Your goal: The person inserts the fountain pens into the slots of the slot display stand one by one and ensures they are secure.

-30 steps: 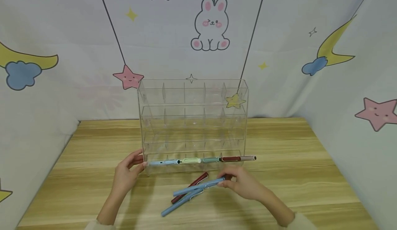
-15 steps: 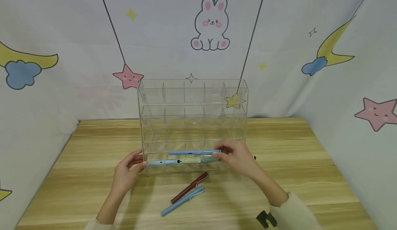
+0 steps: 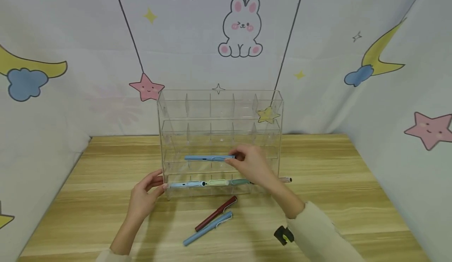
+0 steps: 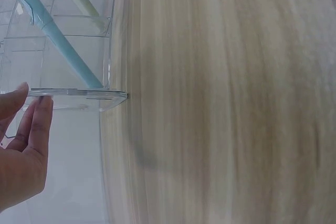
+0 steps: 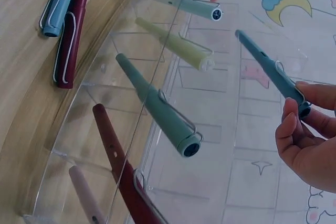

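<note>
A clear plastic rack (image 3: 197, 131) with tiers of compartments stands on the table. My left hand (image 3: 144, 195) pinches its left side panel low down, thumb on one face and fingers on the other. By its cap end, my right hand (image 3: 252, 166) pinches a blue pen (image 3: 197, 158), held sideways in front of the middle tiers. Along the bottom tier lie a light blue pen (image 3: 187, 184), a pale green pen (image 3: 217, 182), a grey-green pen (image 3: 239, 181), a dark red pen (image 5: 123, 163) and a pinkish pen (image 5: 84, 192); my right hand and forearm hide part of this row in the head view.
On the table before the rack lie another dark red pen (image 3: 215, 214) and another blue pen (image 3: 208, 228), side by side at a slant. A small black object (image 3: 283, 235) shows beside the right sleeve (image 3: 321, 230). A patterned cloth (image 3: 190, 50) hangs behind.
My right hand has lifted the blue pen from above the loose pens, up and slightly left, to the rack's middle tiers. My left hand has stayed on the side panel.
</note>
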`<state>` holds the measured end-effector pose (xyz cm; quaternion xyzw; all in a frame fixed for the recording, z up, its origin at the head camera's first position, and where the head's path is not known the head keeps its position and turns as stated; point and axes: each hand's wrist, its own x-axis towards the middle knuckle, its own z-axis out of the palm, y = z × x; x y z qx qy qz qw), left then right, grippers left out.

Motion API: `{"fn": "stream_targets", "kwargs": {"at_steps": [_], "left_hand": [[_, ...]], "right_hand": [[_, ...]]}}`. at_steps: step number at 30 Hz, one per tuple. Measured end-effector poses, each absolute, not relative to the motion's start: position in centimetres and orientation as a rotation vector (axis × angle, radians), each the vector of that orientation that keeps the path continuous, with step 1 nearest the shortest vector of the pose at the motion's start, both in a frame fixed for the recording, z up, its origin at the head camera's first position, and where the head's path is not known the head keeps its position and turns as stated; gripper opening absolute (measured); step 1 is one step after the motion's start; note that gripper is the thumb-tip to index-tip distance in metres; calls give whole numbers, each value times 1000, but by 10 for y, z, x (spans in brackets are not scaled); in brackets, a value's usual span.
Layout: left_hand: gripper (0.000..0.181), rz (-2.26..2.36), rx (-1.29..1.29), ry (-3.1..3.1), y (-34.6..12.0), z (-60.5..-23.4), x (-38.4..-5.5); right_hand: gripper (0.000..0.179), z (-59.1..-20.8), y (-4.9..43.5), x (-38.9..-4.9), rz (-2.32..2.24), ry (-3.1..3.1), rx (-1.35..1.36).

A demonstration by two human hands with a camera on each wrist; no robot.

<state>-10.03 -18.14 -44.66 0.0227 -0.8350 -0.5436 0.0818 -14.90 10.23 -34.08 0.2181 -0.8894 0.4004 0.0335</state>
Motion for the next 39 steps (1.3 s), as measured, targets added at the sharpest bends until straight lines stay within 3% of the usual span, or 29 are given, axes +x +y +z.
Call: {"fn": "stream_targets", "kwargs": {"at_steps": [39], "left_hand": [[42,-1583,57,-2504,-181,-446,-100]], "right_hand": [[21,-354,43,-157,1441,-2653,834]]}}
